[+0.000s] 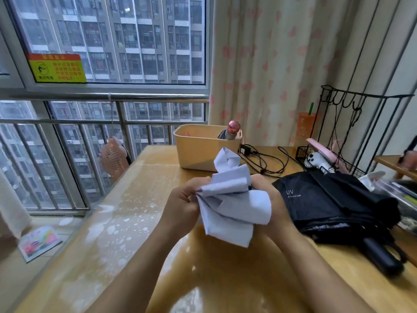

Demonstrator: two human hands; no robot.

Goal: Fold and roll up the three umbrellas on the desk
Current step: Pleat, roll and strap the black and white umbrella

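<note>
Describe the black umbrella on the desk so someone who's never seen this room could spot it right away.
Start at the wooden desk by the window and look to its right side, in front of the black wire rack. The black umbrella lies there loosely folded. Unlike the pale lavender umbrella held beside it, it bears white UV lettering.

The person's left hand (180,205) and right hand (277,205) are bare. The left forearm (146,263) and right forearm (311,267) are uncovered all the way to the lower edge of the view. Knuckles and finger creases show plainly on the left hand; much of the right hand is hidden.
</note>
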